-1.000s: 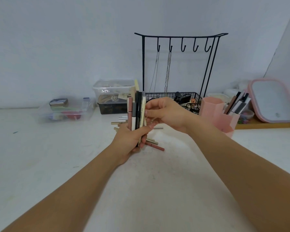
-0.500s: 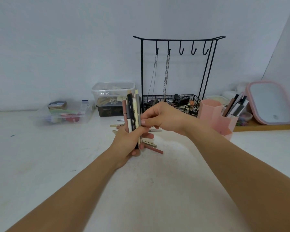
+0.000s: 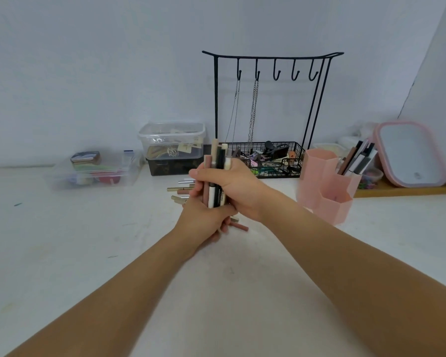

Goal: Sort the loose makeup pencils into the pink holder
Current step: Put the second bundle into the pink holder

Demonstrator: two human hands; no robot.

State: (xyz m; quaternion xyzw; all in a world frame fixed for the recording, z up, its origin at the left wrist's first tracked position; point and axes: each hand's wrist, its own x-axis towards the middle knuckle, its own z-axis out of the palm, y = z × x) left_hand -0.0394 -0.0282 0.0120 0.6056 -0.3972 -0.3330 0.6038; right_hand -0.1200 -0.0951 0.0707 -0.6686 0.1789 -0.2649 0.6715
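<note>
1. At the centre of the frame both hands hold one upright bundle of makeup pencils [image 3: 217, 173]. The left hand [image 3: 203, 220] wraps the lower ends in a closed grip. The right hand [image 3: 232, 186] closes its grip around the middle, fingers curled over the front.
2. The bundle's tips stand above the right hand; pink, white, black and beige barrels show.
3. More loose pencils [image 3: 180, 189] lie on the white surface [image 3: 87, 253] just behind and under the hands; one pink pencil [image 3: 240, 226] pokes out to the right below the left hand.
4. The pink holder [image 3: 327, 184] stands right of centre, near the right wrist but apart from it; its rear compartment already carries several pencils, leaning right.
5. Behind the hands stands a black wire jewellery rack [image 3: 268, 112] with chains hanging. A clear lidded box [image 3: 171, 140] sits left of it, and a pink-framed mirror [image 3: 410, 153] is at far right.
</note>
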